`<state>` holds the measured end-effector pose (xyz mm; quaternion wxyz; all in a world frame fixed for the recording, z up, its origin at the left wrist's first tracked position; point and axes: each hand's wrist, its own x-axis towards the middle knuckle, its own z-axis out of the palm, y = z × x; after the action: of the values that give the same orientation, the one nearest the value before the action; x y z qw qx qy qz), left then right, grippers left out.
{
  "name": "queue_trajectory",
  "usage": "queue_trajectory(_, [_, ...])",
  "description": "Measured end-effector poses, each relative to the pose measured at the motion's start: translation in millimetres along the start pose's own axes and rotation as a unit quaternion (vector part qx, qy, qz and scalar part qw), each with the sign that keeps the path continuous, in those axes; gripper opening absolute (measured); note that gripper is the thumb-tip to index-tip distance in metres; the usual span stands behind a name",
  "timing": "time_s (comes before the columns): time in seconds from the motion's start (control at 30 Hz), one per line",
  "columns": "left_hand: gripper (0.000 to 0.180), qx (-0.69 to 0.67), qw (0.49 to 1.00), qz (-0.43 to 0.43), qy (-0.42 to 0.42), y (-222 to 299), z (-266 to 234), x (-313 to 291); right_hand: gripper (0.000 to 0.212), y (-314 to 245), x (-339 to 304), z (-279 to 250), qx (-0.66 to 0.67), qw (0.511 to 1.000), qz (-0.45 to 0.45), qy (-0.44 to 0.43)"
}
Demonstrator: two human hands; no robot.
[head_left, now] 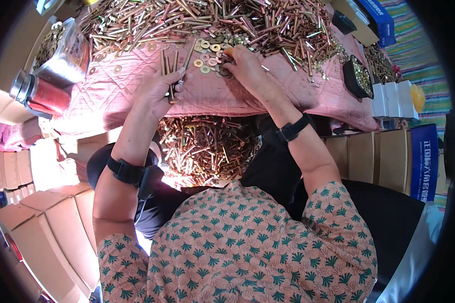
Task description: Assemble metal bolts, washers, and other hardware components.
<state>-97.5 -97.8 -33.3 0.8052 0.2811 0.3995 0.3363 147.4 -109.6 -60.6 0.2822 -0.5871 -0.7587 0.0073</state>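
My left hand (pixel 159 90) is closed around several long brass-coloured bolts (pixel 169 63), which stick up past the fingers. One bolt (pixel 189 54) leans away from the others beside the thumb. To the right, my right hand (pixel 246 68) reaches down into a small spread of flat washers (pixel 206 56), gold and pinkish in colour. Its thumb and forefinger are drawn together at the washers, and something orange shows at a fingertip. What lies between those fingers is hidden. Behind both hands a big heap of loose bolts (pixel 151 22) covers the far part of the pink quilted cloth (pixel 116 91).
More bolts fill a container (pixel 207 151) below the table edge. At left stand a red flask (pixel 48 96) and a clear plastic tub (pixel 68 53). A black tray of small nuts (pixel 359 78) sits at right, near white boxes (pixel 392 100). Cardboard boxes (pixel 45 237) flank my legs.
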Motion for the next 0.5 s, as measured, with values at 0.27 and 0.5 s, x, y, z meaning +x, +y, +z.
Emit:
queue_trajectory(0.27, [0.025, 0.015, 0.999, 0.022, -0.021, -13.3, 10.4, 0.4, 0.021, -4.0, -1.2, -3.3, 0.152, 0.978, 0.14, 0.007])
queue_trajectory(0.5, [0.023, 0.069, 0.996, 0.01, -0.056, -22.4, 21.0, 0.9, 0.017, -3.1, 9.4, -10.5, 0.516, 0.804, 0.293, 0.019])
